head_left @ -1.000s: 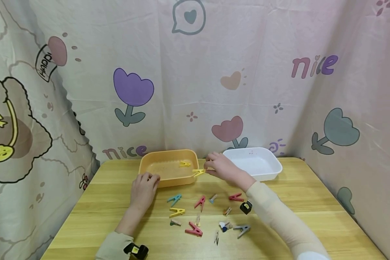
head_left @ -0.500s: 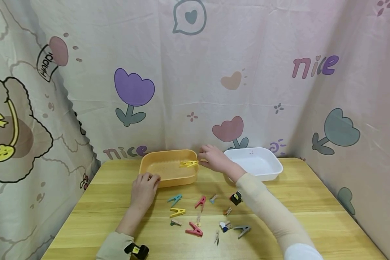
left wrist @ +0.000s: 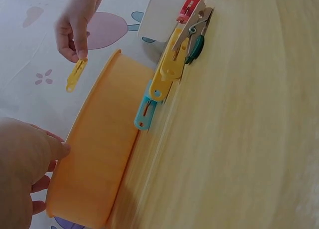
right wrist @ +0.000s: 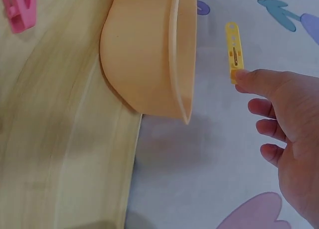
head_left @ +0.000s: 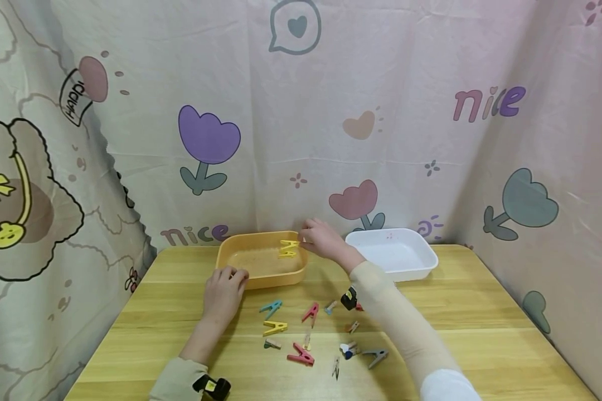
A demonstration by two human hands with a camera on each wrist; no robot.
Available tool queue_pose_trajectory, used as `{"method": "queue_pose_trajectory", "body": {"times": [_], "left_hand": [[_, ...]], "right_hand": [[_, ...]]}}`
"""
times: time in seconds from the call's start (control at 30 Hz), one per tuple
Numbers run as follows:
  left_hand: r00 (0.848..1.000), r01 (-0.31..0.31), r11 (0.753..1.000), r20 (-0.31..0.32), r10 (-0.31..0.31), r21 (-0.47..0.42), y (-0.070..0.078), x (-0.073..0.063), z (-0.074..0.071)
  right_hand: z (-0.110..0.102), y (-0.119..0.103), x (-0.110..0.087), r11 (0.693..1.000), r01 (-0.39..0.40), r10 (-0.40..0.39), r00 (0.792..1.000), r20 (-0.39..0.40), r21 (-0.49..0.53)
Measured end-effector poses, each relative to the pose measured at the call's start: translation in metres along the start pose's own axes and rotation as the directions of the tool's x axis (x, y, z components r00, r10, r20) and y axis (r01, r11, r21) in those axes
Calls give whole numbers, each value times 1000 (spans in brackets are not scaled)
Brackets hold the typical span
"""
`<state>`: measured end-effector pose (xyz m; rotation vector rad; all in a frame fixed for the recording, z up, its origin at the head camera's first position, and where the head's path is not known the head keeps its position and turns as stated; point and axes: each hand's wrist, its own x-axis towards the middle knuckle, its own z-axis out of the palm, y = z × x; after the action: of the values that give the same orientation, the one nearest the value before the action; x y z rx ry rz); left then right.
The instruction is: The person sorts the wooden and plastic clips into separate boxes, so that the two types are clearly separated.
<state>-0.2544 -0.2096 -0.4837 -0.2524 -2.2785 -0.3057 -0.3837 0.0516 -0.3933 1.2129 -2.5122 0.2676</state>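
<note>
My right hand pinches a yellow clothespin by one end, between thumb and forefinger. It holds the clothespin above the right side of an orange plastic tub. Another yellow clothespin lies inside the tub. On the tub's near left rim, my left hand keeps its grip, thumb outside and fingers over the edge in the left wrist view. Nearer on the table are a yellow clothespin, a blue one, a pink one and a red one.
A white plastic tub stands to the right of the orange one. Several small wooden clips, a grey clothespin and a small metal clip lie on the wooden table. A printed curtain hangs behind.
My right hand has moved left and slightly away from me, carrying the yellow clothespin from the tub's right edge to over its inside. The left hand stays on the rim.
</note>
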Motion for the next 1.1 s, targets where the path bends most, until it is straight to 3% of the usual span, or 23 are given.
{"method": "queue_pose_trajectory", "body": {"times": [0.6,1.1], "left_hand": [[999,26,1000,35,-25,-14,2,0,-4],[999,29,999,24,-28,-22,1,-1,-2]], "right_hand": [[32,10,12,988,-124,119,992,52,97],[30,9,12,969,-197,189,980,64,151]]}}
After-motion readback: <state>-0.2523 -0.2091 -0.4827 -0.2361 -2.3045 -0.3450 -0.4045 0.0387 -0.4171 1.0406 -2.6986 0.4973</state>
